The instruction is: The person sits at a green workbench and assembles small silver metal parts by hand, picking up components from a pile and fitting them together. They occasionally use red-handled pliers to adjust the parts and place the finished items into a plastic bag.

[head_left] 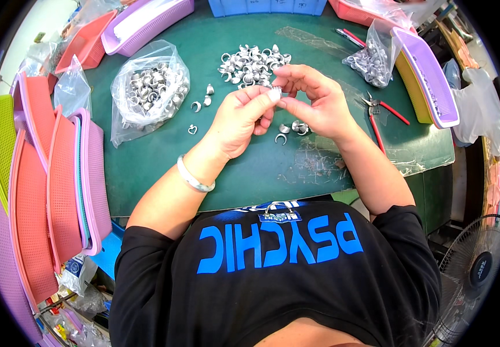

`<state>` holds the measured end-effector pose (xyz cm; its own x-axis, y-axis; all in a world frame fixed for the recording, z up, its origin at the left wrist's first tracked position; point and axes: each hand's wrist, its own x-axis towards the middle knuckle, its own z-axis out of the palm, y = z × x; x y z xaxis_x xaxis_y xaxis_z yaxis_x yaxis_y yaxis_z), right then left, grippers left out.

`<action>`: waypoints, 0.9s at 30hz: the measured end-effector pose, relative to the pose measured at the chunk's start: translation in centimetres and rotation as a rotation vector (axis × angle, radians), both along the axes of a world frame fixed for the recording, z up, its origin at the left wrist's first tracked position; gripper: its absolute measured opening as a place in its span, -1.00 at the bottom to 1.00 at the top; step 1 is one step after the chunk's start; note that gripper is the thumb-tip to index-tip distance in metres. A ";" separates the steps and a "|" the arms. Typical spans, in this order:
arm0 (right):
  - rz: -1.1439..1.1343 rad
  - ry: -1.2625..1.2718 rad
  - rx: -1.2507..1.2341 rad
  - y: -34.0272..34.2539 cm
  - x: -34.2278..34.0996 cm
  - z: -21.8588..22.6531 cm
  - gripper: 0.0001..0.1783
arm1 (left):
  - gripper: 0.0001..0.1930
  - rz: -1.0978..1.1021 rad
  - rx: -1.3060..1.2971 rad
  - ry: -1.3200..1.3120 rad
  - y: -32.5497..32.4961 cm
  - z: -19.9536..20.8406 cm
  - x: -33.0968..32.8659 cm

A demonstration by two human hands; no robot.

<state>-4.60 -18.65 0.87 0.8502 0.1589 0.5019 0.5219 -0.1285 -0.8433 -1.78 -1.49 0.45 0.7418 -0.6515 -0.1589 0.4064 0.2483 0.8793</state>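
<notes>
My left hand [232, 120] and my right hand [319, 107] meet over the middle of the table, fingertips nearly together. Between the left thumb and forefinger is pinched a small silver ring piece [276, 92], its shape partly covered by the fingers. The right thumb and fingers close in on its other side; whether they grip it is hard to make out. Just beyond the hands lies a pile of silver open rings [250, 62]. A few loose rings [299, 127] sit below the right hand, and others [196, 106] lie left of the left hand.
A clear bag of rings [156, 87] lies on the green table [221, 179] at left. Red-handled pliers [373, 110] and another bag of metal pieces [371, 66] are at right. Stacked plastic baskets [65, 191] line the left edge; a purple basket [449, 110] stands right. A fan [475, 266] is lower right.
</notes>
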 end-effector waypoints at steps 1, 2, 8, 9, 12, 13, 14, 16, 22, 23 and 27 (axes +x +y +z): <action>0.002 -0.014 -0.011 0.0 0.0 0.0 -0.60 | -0.83 0.015 0.018 -0.030 -0.1 0.1 -0.1; 0.003 -0.028 -0.021 0.0 0.0 0.0 -0.59 | -0.84 0.029 0.036 -0.059 -0.2 0.1 -0.3; 0.013 -0.046 -0.036 0.0 0.0 0.0 -0.58 | -0.88 0.122 0.024 -0.259 -0.5 0.0 -0.5; 0.018 -0.045 -0.038 0.0 0.0 0.1 -0.57 | -0.88 0.122 0.023 -0.273 -0.5 0.0 -0.5; 0.034 -0.038 -0.038 -0.1 -0.1 0.3 -0.56 | -0.87 0.125 0.018 -0.288 -0.5 0.1 -0.5; 0.040 -0.032 -0.032 -0.1 -0.1 0.3 -0.55 | -0.88 0.127 0.013 -0.275 -0.4 0.1 -0.5; 0.045 -0.025 -0.027 -0.1 -0.1 0.3 -0.54 | -0.89 0.128 0.008 -0.262 -0.4 0.2 -0.6; 0.062 -0.004 -0.013 -0.2 -0.2 0.4 -0.54 | -0.88 0.135 0.002 -0.261 -0.5 0.3 -0.7; 0.062 0.009 0.018 -0.3 -0.2 0.3 -0.55 | -0.85 0.138 0.058 -0.368 -0.4 0.1 -0.5; 0.057 0.003 0.013 -0.3 -0.2 0.3 -0.55 | -0.84 0.142 0.066 -0.398 -0.4 -0.1 -0.5; 0.041 0.011 0.035 -0.2 -0.2 0.3 -0.54 | -0.78 0.163 0.032 -0.430 -0.6 -0.6 -0.3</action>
